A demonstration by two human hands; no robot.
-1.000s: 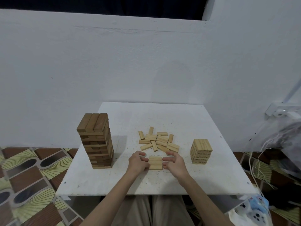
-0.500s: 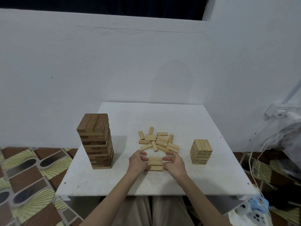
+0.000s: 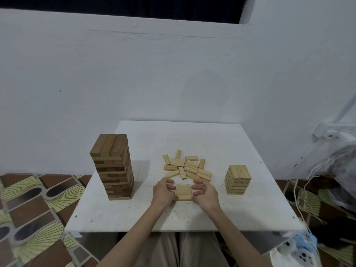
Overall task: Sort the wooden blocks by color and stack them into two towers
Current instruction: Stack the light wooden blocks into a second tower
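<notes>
Head camera looks down on a white table (image 3: 240,214) set against a pale wall (image 3: 134,74). Near the table's front edge, the left hand (image 3: 163,193) and the right hand (image 3: 206,193) close in on a small flat group of light blocks (image 3: 184,192) lying side by side on the table. Each hand's grip is curled against that group from its own side, the fingers touching the ends of the blocks, so the group is pressed between the two hands and rests on the table.

Just behind the hands lies a loose pile of light blocks (image 3: 187,167), scattered at many angles, some overlapping. To the left stands a tall tower of dark blocks (image 3: 112,166), upright, with three blocks side by side on its top layer. To the right stands a short tower of light blocks (image 3: 238,180), also upright, well apart from the hands and from the pile.

Beside the table on the left, the floor (image 3: 38,205) shows a brown and yellow pattern. On the right hang white cords (image 3: 300,199) beside a clear plastic bag (image 3: 339,166), and a blue and white thing (image 3: 302,247), too unclear to name, sits near the table's right front corner. The person's light trousers (image 3: 181,249) show below the table edge.
</notes>
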